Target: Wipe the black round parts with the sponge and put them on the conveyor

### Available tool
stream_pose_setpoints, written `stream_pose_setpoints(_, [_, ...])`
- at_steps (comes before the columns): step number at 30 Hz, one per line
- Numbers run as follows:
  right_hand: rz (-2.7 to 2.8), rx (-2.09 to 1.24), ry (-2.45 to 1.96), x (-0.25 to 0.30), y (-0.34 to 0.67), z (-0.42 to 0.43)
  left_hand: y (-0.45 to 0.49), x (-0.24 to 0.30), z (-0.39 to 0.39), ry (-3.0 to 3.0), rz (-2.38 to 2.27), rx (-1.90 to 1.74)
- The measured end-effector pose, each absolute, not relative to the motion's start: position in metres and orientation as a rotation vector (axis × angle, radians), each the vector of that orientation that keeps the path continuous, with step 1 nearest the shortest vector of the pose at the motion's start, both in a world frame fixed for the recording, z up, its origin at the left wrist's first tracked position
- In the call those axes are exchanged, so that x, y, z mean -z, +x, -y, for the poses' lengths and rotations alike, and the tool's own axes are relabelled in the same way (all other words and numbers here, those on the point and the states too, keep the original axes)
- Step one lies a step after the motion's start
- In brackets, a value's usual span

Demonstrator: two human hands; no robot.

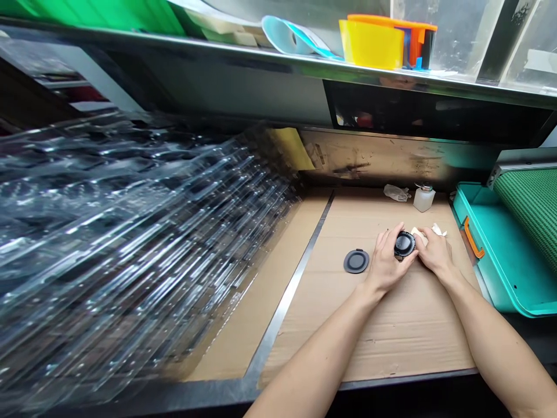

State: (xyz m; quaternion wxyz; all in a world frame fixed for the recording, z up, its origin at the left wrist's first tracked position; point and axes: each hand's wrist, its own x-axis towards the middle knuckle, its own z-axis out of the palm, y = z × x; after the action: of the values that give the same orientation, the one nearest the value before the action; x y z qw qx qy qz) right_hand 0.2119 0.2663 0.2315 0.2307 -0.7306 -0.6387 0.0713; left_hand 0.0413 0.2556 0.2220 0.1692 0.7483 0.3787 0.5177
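My left hand (385, 261) grips a round black plastic part (404, 244) above the cardboard sheet (369, 331). My right hand (435, 252) presses against that part's right side, with a pale cloth (418, 235) between them. A scrap of white tissue (437, 230) sticks out above my right fingers. To the left of my hands, a flat round black disc with a small tab (355, 261) lies on the cardboard. Behind my hands stand a small white plastic bottle (423, 198) and a crumpled clear bag (395, 193).
A large stack of clear plastic trays (130, 232) fills the left side, beyond a metal strip (287, 290) in the bench. A teal tray with an orange handle (474, 244) sits at the right. A yellow cup (371, 44) stands on the shelf above.
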Motion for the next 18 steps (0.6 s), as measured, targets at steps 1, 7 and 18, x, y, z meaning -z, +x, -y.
stream_pose_setpoints(1, [1.73,-0.197,-1.968,-0.231,0.213,-0.267,0.041,-0.221,-0.256,2.1,-1.086,-1.467])
stream_pose_setpoints(7, [1.273,-0.578,-1.501,-0.233,0.216,-0.277,0.042,-0.22,-0.257,1.809,-1.061,-1.426])
stream_pose_setpoints(18, [1.779,-0.439,-1.601,-0.236,0.169,-0.242,0.051,-0.219,-0.271,0.529,-0.565,-1.15])
